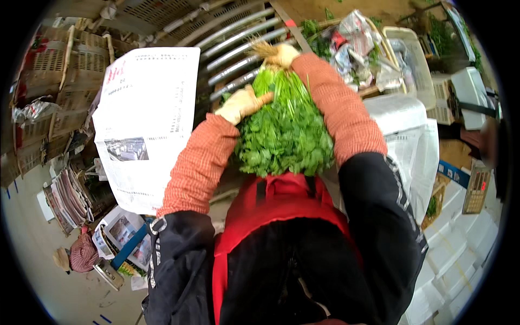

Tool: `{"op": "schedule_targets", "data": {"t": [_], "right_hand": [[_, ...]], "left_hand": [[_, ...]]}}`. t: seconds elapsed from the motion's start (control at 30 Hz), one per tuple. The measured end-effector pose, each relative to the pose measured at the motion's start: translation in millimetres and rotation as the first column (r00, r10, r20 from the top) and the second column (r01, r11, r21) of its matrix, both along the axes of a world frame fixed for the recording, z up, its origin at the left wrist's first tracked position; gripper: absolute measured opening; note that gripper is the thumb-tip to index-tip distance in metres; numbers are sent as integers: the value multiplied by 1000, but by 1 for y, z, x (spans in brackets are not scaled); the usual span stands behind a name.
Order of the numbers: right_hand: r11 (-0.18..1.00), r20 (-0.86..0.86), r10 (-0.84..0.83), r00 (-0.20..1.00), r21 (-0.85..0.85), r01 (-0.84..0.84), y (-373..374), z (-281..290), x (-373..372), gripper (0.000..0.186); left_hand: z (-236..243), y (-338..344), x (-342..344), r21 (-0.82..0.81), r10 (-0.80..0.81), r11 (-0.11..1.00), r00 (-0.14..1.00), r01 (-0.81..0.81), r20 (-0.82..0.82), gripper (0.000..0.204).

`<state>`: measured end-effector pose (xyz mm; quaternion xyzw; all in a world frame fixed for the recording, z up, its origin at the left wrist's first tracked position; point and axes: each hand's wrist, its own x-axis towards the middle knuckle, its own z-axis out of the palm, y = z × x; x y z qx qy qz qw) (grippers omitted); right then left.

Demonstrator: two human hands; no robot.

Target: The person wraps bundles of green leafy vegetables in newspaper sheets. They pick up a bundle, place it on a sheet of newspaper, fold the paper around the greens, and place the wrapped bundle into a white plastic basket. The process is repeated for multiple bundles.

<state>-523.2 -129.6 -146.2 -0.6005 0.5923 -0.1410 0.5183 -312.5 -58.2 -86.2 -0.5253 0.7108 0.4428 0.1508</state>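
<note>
A large bunch of leafy greens [287,130], like coriander or leaf celery, lies in front of me. Its pale stems and stringy roots [263,50] point away, the leaves toward my red apron [281,208]. My right hand [283,56], in a cream glove, is closed around the root end. My left hand [242,105], gloved alike, grips the left side of the stems; a finger or thumb reaches across them, while its other fingers are partly hidden. Beside my left forearm is a large printed newspaper sheet [162,108].
Metal rollers [241,30] run beyond the bunch. Crumpled paper and greens fill a basket [355,46] at the far right, beside a pale plastic bin [425,76]. Wrapped newspaper [401,141] is by my right arm. Slatted crates [81,62] stand left; a scale display [476,187] right.
</note>
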Motion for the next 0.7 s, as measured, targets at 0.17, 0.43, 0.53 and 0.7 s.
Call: {"op": "schedule_targets", "data": {"t": [0.17,0.43,0.53,0.7], "right_hand": [[995,44,42,998,-87,-38,3,15,-63,69],[937,-225,-312,923,-232,260,138,-16,-81,60],[856,-266,-480,836,-351,380,156,-5,-61,54],[943,-240,-321,916,4,332,147,35,-96,75]], "left_hand": [[-17,-2,-4,-73,7,997,997,-1,79,94],[-4,35,-32,-282,179,951,969,-127,168,85],[-12,33,-31,-300,183,945,972,-132,150,82],[-19,-2,-9,-166,36,986,999,-36,0,67]]}}
